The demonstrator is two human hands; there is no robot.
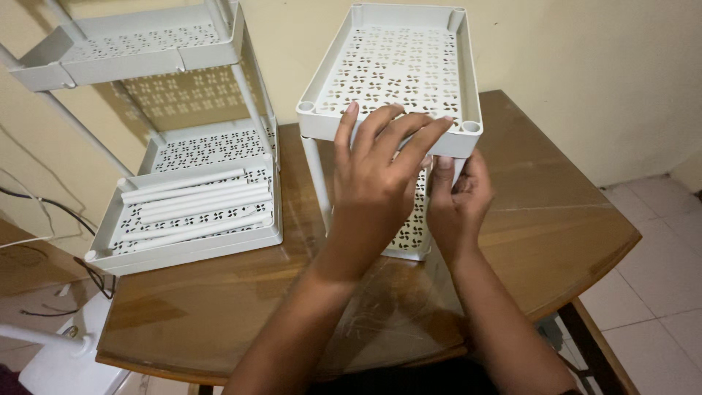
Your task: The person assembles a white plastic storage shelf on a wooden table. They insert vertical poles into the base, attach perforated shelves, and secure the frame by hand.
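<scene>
A white perforated plastic shelf tray [398,66] sits raised on white poles over a lower tray [413,234] on the brown table [541,212]. My left hand [376,175] lies flat against the upper tray's near rim, fingers spread over its edge. Just below the tray's near right corner, my right hand [457,201] is closed around a white pole [446,170]. Another pole [316,179] stands at the near left corner.
To the left, a shelf tray [191,245] holding several loose white poles [197,201] rests on the table, with an assembled white rack [139,44] behind it. Cables hang at the far left [44,208]. A white tiled floor [651,292] lies beyond the table's right edge.
</scene>
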